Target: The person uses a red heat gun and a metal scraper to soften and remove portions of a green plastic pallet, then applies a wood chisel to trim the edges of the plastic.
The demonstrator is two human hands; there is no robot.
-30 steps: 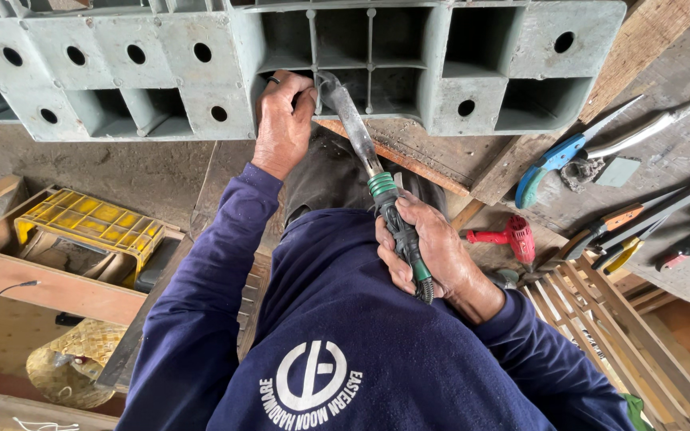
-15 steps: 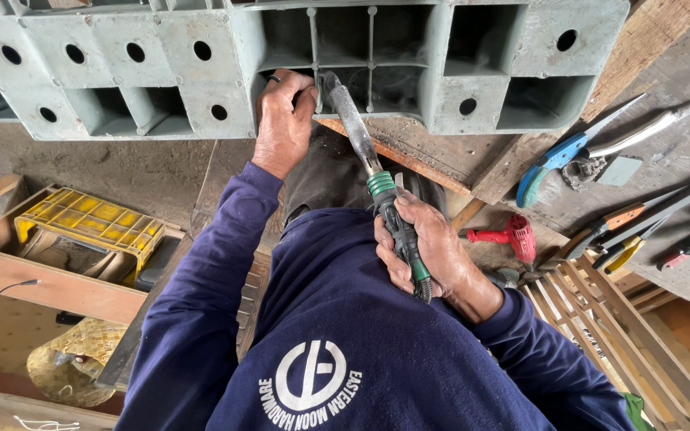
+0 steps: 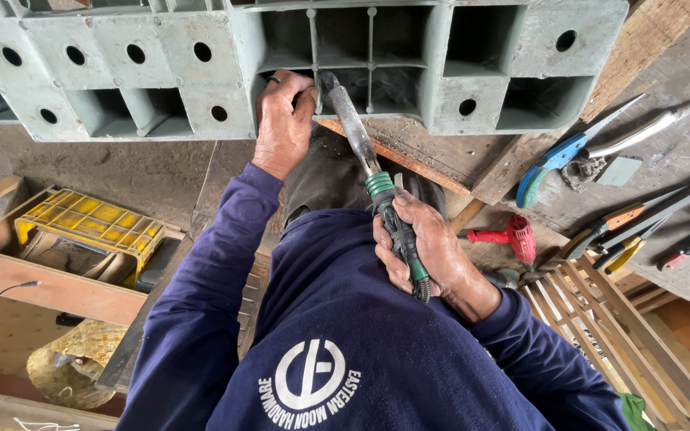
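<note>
Rough, dusty wooden boards make up the work surface (image 3: pixel 441 152), with tools scattered along its right side and timber framing lower down. Across the top of the view lies a large grey moulded block (image 3: pixel 201 64) with square pockets and round holes in its face. The left hand (image 3: pixel 283 120) is pressed against the lower edge of this block, fingers curled at the rim of one open pocket; whether it holds anything small there cannot be told. The right hand (image 3: pixel 425 251) is closed tight around the green and black handle of a chisel-like tool (image 3: pixel 369 172), whose grey metal shaft slants up and to the left so that its tip sits at the block's pocket edge, just beside the left hand's fingers. Both arms wear dark navy long sleeves, and the person's navy shirt with a white round emblem fills the bottom centre.

To the right of the hands, a small red tool (image 3: pixel 513 237) lies on the boards near the right wrist. Farther right are blue-handled shears (image 3: pixel 557 156), and beyond them pliers with orange and yellow grips (image 3: pixel 620 231) next to long metal bars. A slatted wooden frame (image 3: pixel 616 319) runs along the lower right. At the left, a yellow plastic tray (image 3: pixel 89 223) sits within wooden framing, well apart from the hands, and a woven straw hat (image 3: pixel 73 367) rests below it.
</note>
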